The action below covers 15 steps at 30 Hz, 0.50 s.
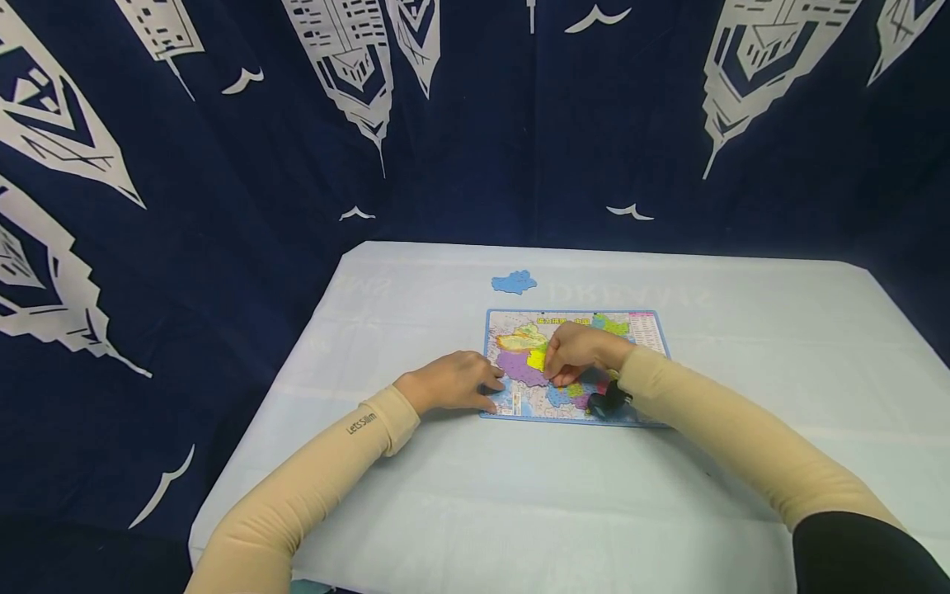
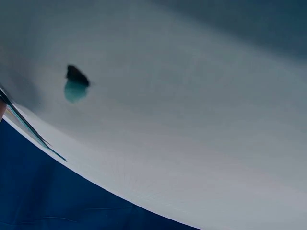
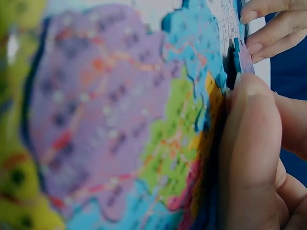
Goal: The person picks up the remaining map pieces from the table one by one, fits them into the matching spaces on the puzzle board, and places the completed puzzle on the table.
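A colourful map puzzle board (image 1: 649,330) with a blue border lies on the white table. My left hand (image 1: 460,381) rests at its left edge, fingers extended onto the corner. The right hand (image 1: 582,351) reaches over the middle, its bent fingertips down beside the purple piece (image 1: 519,369) and the yellow piece (image 1: 537,360). From the right wrist, the thumb (image 3: 254,143) appears close against the map; I cannot tell whether a piece is between the fingers. Left-hand fingers (image 3: 278,36) show beyond. A loose blue piece (image 1: 514,282) lies behind the board.
The white table (image 1: 416,511) has a dark blue patterned cloth (image 1: 475,148) hanging behind it. A small black device (image 1: 607,400) sits at the right wrist, over the board's lower part. In the left wrist view, a blurred black-and-teal spot (image 2: 76,85) shows against the pale surface.
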Each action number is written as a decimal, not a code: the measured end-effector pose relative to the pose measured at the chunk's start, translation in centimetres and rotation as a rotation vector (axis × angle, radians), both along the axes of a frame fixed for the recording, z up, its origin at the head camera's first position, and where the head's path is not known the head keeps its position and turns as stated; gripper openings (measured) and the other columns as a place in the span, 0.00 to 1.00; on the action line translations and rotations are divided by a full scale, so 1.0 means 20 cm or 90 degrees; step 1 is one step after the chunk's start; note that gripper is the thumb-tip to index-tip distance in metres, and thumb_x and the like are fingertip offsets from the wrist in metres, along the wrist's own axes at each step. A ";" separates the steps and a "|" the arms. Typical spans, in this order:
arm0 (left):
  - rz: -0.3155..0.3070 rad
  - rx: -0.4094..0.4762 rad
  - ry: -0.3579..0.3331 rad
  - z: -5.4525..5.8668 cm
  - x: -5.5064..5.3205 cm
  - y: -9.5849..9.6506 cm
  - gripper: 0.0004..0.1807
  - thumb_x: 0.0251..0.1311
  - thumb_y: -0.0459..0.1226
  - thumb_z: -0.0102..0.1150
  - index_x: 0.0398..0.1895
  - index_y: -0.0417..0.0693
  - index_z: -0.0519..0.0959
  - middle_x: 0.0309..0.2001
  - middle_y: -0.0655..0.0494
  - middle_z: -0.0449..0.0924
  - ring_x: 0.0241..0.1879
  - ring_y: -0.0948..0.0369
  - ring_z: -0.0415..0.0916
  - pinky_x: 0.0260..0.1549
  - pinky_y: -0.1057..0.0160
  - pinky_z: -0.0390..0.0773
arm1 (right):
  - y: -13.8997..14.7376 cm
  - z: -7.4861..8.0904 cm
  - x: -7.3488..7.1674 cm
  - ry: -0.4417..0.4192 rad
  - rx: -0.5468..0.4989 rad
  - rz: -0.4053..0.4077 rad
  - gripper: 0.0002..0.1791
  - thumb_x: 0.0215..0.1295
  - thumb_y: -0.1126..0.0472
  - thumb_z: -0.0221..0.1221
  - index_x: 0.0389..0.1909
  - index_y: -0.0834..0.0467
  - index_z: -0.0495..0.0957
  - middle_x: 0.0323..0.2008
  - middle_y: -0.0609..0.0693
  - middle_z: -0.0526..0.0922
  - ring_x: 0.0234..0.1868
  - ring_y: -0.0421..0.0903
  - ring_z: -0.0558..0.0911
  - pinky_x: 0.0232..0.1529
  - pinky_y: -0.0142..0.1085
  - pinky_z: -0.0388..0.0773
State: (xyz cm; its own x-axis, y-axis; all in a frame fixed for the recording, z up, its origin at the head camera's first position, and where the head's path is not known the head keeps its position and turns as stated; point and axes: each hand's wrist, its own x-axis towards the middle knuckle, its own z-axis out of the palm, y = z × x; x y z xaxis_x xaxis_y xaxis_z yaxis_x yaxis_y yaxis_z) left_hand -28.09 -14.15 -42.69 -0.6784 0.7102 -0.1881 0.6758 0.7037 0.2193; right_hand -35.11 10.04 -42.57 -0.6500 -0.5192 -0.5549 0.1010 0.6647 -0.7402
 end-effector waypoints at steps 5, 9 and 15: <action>-0.003 -0.001 0.003 0.00 0.00 0.00 0.24 0.59 0.47 0.70 0.55 0.46 0.84 0.62 0.51 0.80 0.63 0.57 0.78 0.65 0.58 0.73 | -0.01 0.01 -0.01 -0.011 0.016 0.002 0.03 0.63 0.69 0.64 0.34 0.67 0.82 0.23 0.52 0.85 0.20 0.39 0.83 0.27 0.28 0.83; -0.002 0.000 -0.001 0.01 0.00 0.00 0.24 0.59 0.48 0.70 0.55 0.45 0.84 0.62 0.51 0.80 0.63 0.57 0.78 0.66 0.58 0.73 | -0.01 0.01 -0.02 -0.017 0.021 0.010 0.03 0.63 0.70 0.64 0.34 0.67 0.82 0.23 0.52 0.85 0.19 0.38 0.82 0.26 0.26 0.81; 0.000 -0.001 -0.005 0.01 0.00 0.00 0.24 0.59 0.47 0.70 0.55 0.45 0.84 0.63 0.51 0.79 0.63 0.57 0.77 0.66 0.58 0.73 | -0.02 0.02 -0.03 -0.032 0.025 0.015 0.03 0.63 0.70 0.63 0.34 0.68 0.82 0.23 0.53 0.86 0.19 0.38 0.82 0.26 0.26 0.81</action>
